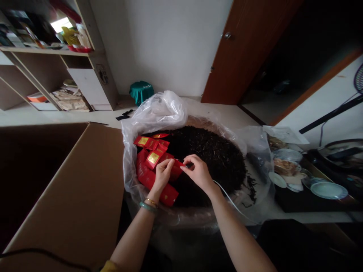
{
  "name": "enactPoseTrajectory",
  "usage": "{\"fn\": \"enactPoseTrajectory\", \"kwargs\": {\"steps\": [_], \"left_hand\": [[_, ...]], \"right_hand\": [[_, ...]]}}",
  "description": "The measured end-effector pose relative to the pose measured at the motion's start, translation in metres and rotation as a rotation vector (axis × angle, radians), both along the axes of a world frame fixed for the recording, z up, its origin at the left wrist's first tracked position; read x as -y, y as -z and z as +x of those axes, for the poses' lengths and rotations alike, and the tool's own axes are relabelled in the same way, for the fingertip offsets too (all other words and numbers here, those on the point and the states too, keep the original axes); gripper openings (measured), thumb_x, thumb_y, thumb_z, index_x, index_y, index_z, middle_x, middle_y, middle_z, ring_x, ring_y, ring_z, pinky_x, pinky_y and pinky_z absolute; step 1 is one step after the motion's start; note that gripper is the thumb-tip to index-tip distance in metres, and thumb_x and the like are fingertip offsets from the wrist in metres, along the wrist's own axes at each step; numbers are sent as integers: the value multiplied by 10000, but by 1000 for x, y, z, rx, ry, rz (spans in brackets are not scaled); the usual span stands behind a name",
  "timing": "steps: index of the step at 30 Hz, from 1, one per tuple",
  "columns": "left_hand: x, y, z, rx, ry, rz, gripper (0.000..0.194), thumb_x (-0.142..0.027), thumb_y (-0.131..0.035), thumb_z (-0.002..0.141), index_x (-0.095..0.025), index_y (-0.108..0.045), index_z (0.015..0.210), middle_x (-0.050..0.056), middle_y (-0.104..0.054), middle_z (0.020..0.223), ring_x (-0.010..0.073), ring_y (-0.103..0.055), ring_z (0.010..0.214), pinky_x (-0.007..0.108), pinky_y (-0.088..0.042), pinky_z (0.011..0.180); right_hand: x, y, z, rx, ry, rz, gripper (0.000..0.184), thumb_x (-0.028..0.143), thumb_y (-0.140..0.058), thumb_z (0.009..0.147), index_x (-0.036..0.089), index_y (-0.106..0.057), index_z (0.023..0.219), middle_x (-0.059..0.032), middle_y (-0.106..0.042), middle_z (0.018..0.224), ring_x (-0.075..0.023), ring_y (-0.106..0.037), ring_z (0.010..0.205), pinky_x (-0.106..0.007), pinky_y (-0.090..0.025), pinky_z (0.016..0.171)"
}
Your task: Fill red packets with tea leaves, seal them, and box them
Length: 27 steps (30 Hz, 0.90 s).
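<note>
Between my two hands is a small red packet, stretched above a heap of dark dried leaves. My left hand is closed in a pinch on its left part. My right hand pinches the packet's right end, and something small and dark shows by its fingers, too unclear to name. Beside my left hand, more red packets with gold labels lie on the leaves, over a larger red bag. Clear plastic sheeting lines the round container that holds the leaves.
A large open cardboard box stands at the left. A white cord runs past my right forearm. At the right are bowls and dishes on a dark surface. Behind are shelves, a green bundle and a brown door.
</note>
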<state>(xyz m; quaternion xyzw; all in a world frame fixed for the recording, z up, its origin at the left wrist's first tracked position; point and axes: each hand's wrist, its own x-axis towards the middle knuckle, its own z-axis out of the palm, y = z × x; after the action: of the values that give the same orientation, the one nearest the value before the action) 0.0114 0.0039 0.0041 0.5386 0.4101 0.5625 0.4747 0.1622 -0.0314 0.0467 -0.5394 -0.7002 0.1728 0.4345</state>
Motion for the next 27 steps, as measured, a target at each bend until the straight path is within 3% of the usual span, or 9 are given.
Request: {"fn": "enactPoseTrajectory", "kwargs": {"steps": [6,19,27], "left_hand": [[3,-3,0,-53,145,30,320,-460,-633,774,-150,-711,752,52,-707,763,180,-626,727,271,-482,693],[4,-5,0,-46,77,82,376,-499,-587,806,-153,-650,672,5,-599,630,129,-515,606,239,-424,610],[4,-2,0,-85,93,144,353,-466,-582,824,-156,-641,663,23,-620,664,140,-545,646,248,-451,632]], "right_hand": [[-2,-2,-2,134,-86,-95,74,205,-656,784,213,-616,723,-16,-610,823,-149,-610,737,-259,-494,653],[4,0,-2,10,17,-75,117,226,-603,795,229,-565,906,-17,-656,852,-170,-632,755,-258,-492,633],[1,4,1,226,-2,-66,32,212,-650,786,223,-633,810,-20,-663,787,-174,-627,718,-265,-474,664]]}}
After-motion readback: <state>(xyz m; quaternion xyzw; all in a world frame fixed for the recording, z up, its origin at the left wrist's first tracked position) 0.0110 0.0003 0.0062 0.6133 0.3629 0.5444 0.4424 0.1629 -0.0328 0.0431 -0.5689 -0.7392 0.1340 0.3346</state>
